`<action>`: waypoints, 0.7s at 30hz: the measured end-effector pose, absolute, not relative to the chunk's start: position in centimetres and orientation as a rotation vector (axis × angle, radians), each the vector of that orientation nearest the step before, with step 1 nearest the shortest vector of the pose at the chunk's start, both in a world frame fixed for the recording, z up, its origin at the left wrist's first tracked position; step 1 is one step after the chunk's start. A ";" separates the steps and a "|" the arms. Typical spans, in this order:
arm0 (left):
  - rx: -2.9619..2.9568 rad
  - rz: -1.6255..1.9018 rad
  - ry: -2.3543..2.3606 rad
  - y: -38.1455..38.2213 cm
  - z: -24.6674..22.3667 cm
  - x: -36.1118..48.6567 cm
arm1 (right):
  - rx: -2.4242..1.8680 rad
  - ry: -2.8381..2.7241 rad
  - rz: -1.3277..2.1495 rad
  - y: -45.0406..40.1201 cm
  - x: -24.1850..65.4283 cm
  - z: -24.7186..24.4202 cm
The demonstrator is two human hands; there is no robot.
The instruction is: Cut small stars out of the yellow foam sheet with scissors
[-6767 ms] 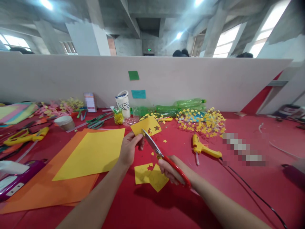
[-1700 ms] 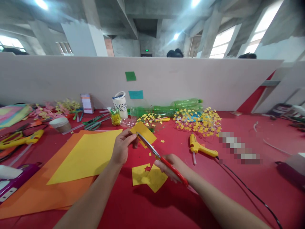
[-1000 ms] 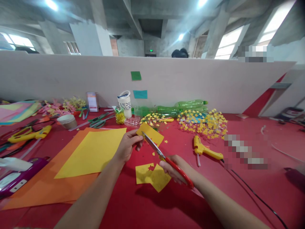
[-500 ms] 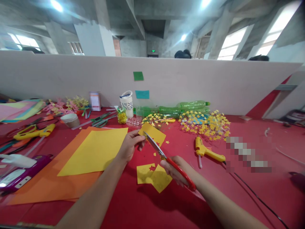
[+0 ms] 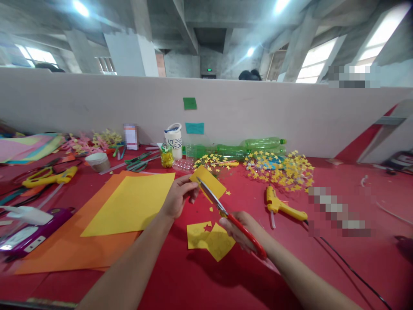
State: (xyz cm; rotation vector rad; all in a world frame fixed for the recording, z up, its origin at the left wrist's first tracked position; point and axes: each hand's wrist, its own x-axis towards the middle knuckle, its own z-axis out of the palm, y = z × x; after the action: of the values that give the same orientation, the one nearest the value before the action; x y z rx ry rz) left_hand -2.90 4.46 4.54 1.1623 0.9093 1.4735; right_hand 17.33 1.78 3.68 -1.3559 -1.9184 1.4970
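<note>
Yellow paper piece (image 5: 212,181) held up over the red surface (image 5: 180,284), its left corner pinched in the left hand (image 5: 179,196); right hand (image 5: 245,230) wrapped round the red-handled scissors (image 5: 230,218), which lie across the paper. Step in hand: cutting, apparently; next snip should call for a steady pinch.

Two hands (image 5: 177,197), two glue guns (image 5: 286,209), two wall notes (image 5: 189,103) (one green, one blue), one white tumbler (image 5: 173,144)
</note>
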 end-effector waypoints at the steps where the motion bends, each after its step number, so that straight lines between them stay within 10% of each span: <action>1: 1.158 1.475 0.911 4.5 4.6 -2.9 | -1.360 -1.915 1.493 1.8 17.3 3.7; 21: 1.163 1.456 0.903 4.0 5.2 -2.2 | -1.277 -1.944 1.454 2.1 17.5 3.6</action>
State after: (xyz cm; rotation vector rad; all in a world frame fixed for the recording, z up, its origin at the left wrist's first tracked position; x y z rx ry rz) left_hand -2.17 4.05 5.15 1.1635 0.9031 1.4562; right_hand 17.47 2.12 3.58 -1.2767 -1.9437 1.4542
